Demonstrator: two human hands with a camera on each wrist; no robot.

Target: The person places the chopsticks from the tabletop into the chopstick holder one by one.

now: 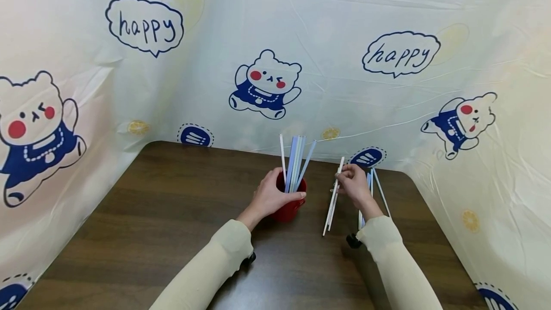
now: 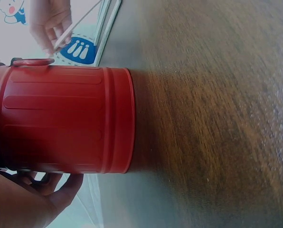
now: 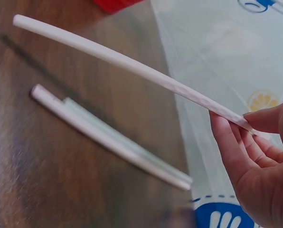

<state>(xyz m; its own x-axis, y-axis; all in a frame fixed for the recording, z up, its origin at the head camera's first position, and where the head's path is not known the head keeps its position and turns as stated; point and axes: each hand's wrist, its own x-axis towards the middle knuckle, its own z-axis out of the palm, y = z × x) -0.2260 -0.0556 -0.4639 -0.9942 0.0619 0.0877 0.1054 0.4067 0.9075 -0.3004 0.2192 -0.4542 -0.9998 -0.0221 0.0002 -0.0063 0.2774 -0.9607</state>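
Observation:
My left hand (image 1: 271,195) grips a red cup (image 1: 287,212) shaped like a small ribbed bin, which stands upright on the table. Several blue, pale and white straws (image 1: 295,161) lean inside it, their upper ends above the rim. In the left wrist view, the ribbed side of the cup fills much of the frame, with a small red handle (image 2: 33,62). To the right of the cup, my right hand (image 1: 355,185) pinches a pale pink straw (image 3: 132,69) near one end between thumb and fingers. Two more pale straws (image 3: 113,135) lie on the table below it.
More blue and white straws (image 1: 382,193) lie around my right wrist, partly hidden by it. The dark wooden table (image 1: 172,195) ends at a printed curtain (image 1: 206,80) hanging behind it and along both sides.

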